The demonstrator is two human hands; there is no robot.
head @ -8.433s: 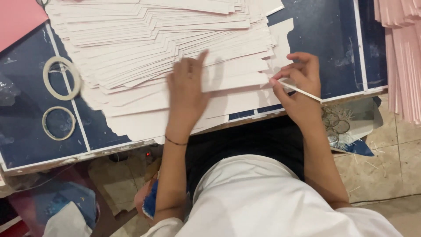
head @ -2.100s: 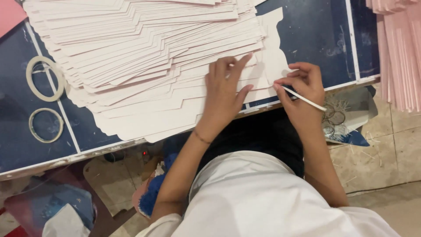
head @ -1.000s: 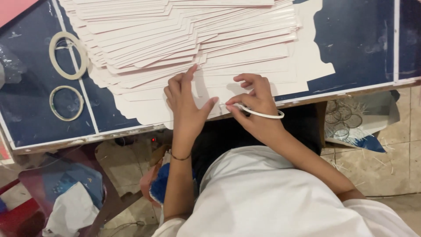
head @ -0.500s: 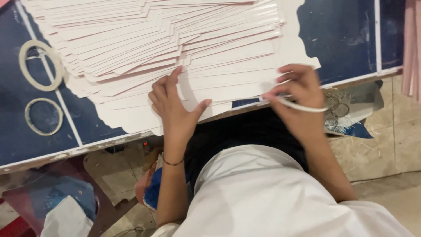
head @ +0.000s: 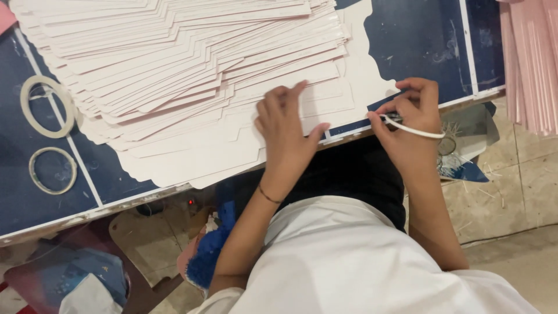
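— Pale pink card sheets [head: 192,75] are what we see fanned out in a big overlapping spread across the dark blue table [head: 430,40]. Where do we put the left hand [head: 286,135]?

— We see it flat on the near edge of the spread, fingers apart and stretched out, palm pressing on the lowest sheets. It grips nothing; it only lies on them.

— And the right hand [head: 410,125]?

— We find it at the table's near edge, just right of the spread and apart from the left hand. Its fingers are closed round a thin white stick [head: 414,130], pinched near the dark end, which points towards the sheets; the rest of the stick runs out to the right across the back of the fingers.

— Does the dark end touch the card?

— We cannot tell; it sits just beside the white patch at the right edge of the spread.

— Anything else around us?

— Two tape rings [head: 49,139] lie on the table at far left, well apart from both hands, and a stack of pink strips [head: 532,64] hangs at far right.
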